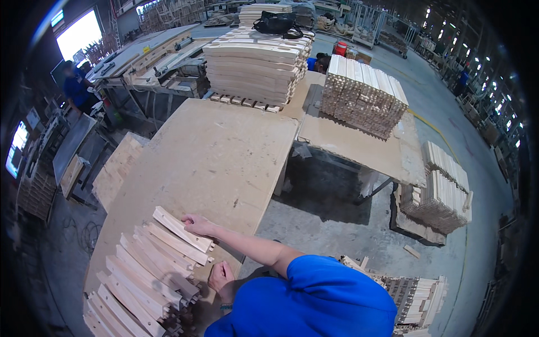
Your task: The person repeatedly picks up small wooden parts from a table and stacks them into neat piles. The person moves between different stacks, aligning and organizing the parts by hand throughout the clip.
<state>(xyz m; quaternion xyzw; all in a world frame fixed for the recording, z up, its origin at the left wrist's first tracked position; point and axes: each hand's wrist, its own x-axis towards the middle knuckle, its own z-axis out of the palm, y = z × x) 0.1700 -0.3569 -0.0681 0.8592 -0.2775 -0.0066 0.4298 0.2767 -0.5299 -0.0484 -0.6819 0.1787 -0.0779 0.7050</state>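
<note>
Pale wooden slats (135,269), slightly curved and with notched ends, lie stacked in an overlapping row along the near left part of the board-topped table (208,151). My right hand (197,224) reaches across from the right, fingertips and thumb closed at the edge of the topmost, farthest slat (178,227). That slat lies at a slant, its notched end toward me. Close to the slats' near ends, my left hand (221,275) is curled into a loose fist by the table edge, with a band at its wrist. Nothing shows in its fingers.
A tall pile of curved wooden boards (252,70) stands at the table's far end, topped by a black bag (276,24). A block of stacked strips (364,92) sits on the adjoining table. More stacks (441,194) are on the floor at right. Another person (78,89) stands far left.
</note>
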